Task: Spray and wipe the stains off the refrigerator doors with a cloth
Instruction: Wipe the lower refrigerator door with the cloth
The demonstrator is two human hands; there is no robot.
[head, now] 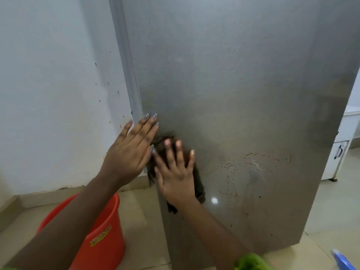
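Observation:
The grey refrigerator door [233,94] fills most of the head view. Reddish-brown stains [251,162] streak its lower right part. My right hand [175,172] lies flat with fingers spread, pressing a dark cloth [199,190] against the door near its left edge. My left hand [130,151] is flat and open just left of it, fingers resting on the door's left edge, holding nothing. No spray bottle can be identified for sure.
An orange bucket [103,238] stands on the tiled floor under my left arm. A white wall [54,94] with small specks is at the left. A white cabinet [339,152] stands at the right. A blue object [342,260] shows at the bottom right corner.

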